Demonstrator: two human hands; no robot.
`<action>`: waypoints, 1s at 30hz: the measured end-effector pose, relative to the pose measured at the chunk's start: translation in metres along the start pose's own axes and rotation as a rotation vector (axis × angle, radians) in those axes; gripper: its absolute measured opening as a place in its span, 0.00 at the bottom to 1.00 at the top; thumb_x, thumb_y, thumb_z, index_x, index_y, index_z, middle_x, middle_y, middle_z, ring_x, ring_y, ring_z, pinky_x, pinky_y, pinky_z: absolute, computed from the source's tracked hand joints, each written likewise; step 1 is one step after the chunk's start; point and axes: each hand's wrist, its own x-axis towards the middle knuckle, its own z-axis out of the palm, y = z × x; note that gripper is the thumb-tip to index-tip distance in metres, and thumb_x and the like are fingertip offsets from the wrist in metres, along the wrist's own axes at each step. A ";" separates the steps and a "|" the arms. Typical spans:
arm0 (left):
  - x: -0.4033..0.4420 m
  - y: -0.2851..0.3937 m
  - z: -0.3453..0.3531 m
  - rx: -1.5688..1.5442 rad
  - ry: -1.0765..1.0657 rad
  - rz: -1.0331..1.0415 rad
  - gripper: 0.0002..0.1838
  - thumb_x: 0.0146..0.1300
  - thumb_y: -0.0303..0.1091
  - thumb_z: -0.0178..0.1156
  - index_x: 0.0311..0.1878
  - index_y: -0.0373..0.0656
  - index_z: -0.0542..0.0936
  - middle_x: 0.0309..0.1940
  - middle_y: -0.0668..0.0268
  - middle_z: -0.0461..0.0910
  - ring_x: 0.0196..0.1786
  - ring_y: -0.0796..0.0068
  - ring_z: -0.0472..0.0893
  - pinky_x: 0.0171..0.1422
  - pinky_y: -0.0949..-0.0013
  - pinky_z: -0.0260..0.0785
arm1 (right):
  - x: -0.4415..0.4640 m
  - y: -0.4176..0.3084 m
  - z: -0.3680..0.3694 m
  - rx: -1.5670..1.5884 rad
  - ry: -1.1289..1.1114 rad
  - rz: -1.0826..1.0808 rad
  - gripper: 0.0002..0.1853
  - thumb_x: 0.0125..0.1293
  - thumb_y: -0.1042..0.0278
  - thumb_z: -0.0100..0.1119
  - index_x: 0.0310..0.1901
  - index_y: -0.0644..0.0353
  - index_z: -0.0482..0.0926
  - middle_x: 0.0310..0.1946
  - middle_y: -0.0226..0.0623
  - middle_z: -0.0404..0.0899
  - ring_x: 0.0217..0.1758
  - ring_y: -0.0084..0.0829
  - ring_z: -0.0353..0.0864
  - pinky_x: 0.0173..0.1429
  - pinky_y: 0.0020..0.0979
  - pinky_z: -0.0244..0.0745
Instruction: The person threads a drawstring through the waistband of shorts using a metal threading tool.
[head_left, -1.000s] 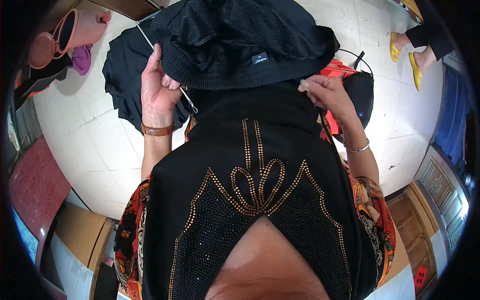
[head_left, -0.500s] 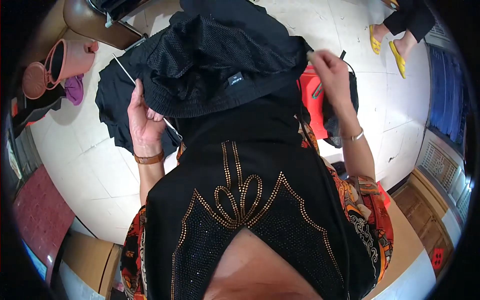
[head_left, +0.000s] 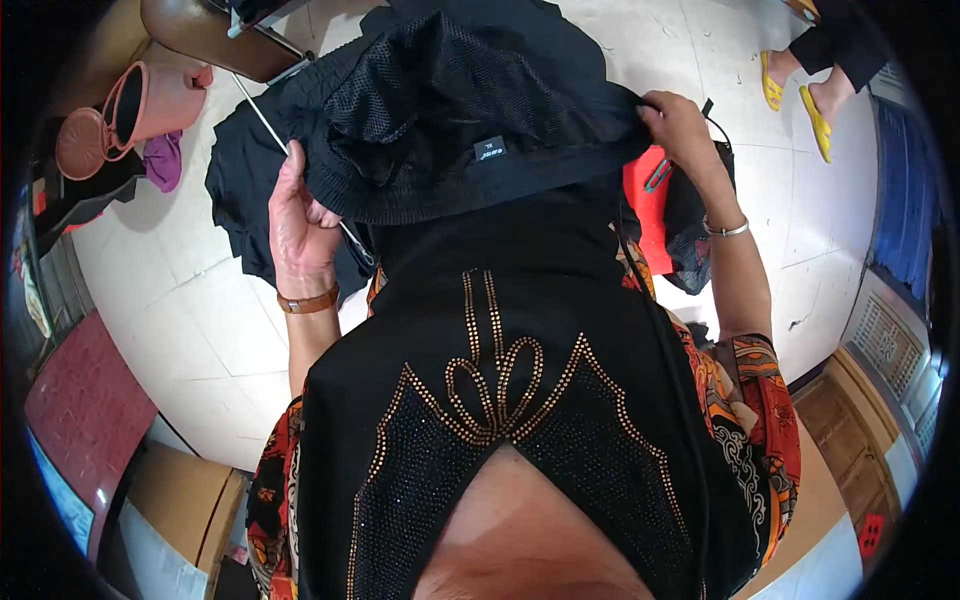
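Observation:
A black elastic-waisted garment with mesh lining and a small white-lettered label lies spread across my lap, its waistband towards me. My left hand is closed at the left end of the waistband, thumb pointing up. A thin white rod passes through that hand, its lower end showing beneath the fingers near a small loop. At the opposite end, my right hand pinches the edge of the garment between thumb and fingers. The fingertips of my left hand are partly hidden by cloth.
More black cloth hangs at the left. Beyond my right hand is a red container with a green-handled item. A pink bucket and purple cloth sit far left. Another person's feet in yellow slippers are at upper right.
My right hand has come down onto the right edge of the garment and taken hold of it. The left hand keeps its grip. The whole view has shifted slightly.

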 end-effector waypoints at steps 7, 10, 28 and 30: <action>0.009 0.011 0.006 0.020 0.029 0.096 0.05 0.63 0.33 0.54 0.34 0.44 0.77 0.16 0.77 0.71 0.09 0.91 0.51 0.11 0.85 0.39 | -0.009 -0.007 -0.018 1.200 0.049 0.075 0.10 0.63 0.72 0.50 0.42 0.68 0.76 0.37 0.39 0.78 0.34 0.25 0.77 0.39 0.24 0.75; 0.009 0.009 0.008 0.045 0.136 0.103 0.08 0.64 0.34 0.52 0.34 0.43 0.77 0.17 0.76 0.73 0.09 0.91 0.53 0.11 0.85 0.43 | -0.010 -0.019 -0.015 1.479 -0.128 0.053 0.11 0.64 0.74 0.48 0.44 0.70 0.74 0.38 0.40 0.78 0.35 0.27 0.78 0.42 0.27 0.76; 0.016 0.002 0.018 0.064 0.231 0.141 0.09 0.65 0.34 0.51 0.39 0.40 0.77 0.29 0.67 0.81 0.11 0.88 0.66 0.13 0.87 0.55 | -0.014 -0.014 0.001 1.693 -0.271 0.190 0.13 0.64 0.71 0.49 0.45 0.71 0.73 0.40 0.45 0.79 0.38 0.28 0.80 0.45 0.25 0.76; 0.018 0.004 0.013 0.066 0.167 0.125 0.10 0.65 0.35 0.50 0.36 0.41 0.77 0.24 0.70 0.79 0.10 0.88 0.62 0.12 0.87 0.52 | -0.015 -0.019 -0.001 1.683 -0.277 0.199 0.13 0.64 0.69 0.50 0.46 0.70 0.73 0.40 0.44 0.79 0.38 0.28 0.80 0.45 0.24 0.76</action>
